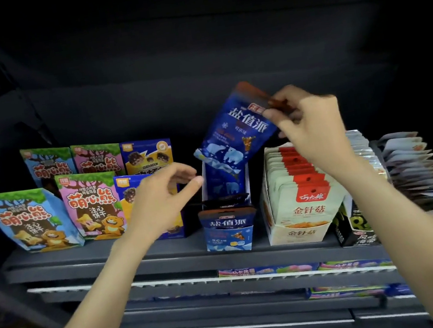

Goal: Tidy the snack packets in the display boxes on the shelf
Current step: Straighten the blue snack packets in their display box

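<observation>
My right hand (308, 126) pinches the top corner of a blue snack packet (236, 132) and holds it tilted above the narrow blue display box (228, 240) on the dark shelf (110, 254). The packet's lower end hangs over the box's open back part. A few dark-topped packets stand at the front of that box. My left hand (164, 200) hovers just left of the box with relaxed, slightly curled fingers and holds nothing. To the right stands a pale display box (297, 232) filled with several red-topped packets (302, 178).
Bear biscuit bags in blue (31, 221) and pink (94, 208) and yellow-blue boxes (148, 154) stand on the left. A black carton (356, 229) and fanned silver packets (414, 166) crowd the right. Lower shelves hold more goods.
</observation>
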Demonstrator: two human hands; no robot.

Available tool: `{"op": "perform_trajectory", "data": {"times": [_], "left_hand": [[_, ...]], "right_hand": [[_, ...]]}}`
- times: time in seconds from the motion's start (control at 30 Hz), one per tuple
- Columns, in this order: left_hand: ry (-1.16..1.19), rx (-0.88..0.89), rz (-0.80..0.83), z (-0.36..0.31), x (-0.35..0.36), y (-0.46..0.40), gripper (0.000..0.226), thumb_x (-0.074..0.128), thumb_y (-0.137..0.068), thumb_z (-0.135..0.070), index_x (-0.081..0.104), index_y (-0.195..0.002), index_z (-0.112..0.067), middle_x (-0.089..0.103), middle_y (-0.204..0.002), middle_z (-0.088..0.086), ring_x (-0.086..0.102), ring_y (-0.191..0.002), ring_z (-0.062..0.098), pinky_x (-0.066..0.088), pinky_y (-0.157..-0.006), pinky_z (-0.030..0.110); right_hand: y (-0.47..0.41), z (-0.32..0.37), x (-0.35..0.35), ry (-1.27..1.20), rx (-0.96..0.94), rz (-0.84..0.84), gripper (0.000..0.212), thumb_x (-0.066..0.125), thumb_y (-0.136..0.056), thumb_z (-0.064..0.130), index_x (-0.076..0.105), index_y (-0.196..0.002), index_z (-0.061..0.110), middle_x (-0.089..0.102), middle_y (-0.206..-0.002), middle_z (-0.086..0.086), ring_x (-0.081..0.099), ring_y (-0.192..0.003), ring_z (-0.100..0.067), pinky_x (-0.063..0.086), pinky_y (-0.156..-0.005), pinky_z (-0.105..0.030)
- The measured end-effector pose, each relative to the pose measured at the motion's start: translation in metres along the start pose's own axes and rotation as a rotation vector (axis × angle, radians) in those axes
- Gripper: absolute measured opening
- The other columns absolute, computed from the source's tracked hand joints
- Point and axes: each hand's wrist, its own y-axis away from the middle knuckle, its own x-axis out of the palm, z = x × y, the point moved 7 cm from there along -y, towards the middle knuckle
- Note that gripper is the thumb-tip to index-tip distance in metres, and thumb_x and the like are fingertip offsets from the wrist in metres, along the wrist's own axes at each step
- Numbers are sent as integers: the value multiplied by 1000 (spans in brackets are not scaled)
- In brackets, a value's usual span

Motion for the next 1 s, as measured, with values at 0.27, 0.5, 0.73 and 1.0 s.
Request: {"op": "perform_trajectory", "data": {"times": [0.27,0.5,0.73,1.0], "left_hand": [[559,-171,17,-15,3,-7,15,64,-82,-24,65,-97,-24,72,-92,-8,67,-86,6,53,-71,18],[495,-69,96,-39,7,-2,12,61,-86,-4,65,-84,-15,70,-73,-11,66,-71,2,50,-67,13],[468,-19,149,-50,10,0,11,64,-84,-4,66,-83,-15,69,-70,-6,67,-73,5,49,-69,12],[430,-16,71,-43,6,-3,10,60,-89,-7,63,-85,-15,59,-59,-17,53,-55,-2,39,-53,8]], "right_hand": [[12,-28,-13,-514,317,28,20,64,-89,5,60,-81,23,66,-69,10,55,-47,-5,45,-43,-16],[6,-46,-11,-654,448,73,8,66,-87,7,65,-82,13,68,-62,7,57,-51,-4,41,-43,-15],[5,-54,-7,-690,509,82,5,66,-88,10,64,-84,13,69,-62,7,58,-52,-3,41,-44,-14],[-2,-39,-28,-524,306,17,14,65,-89,12,67,-79,21,64,-60,19,52,-58,6,39,-58,-9]]}}
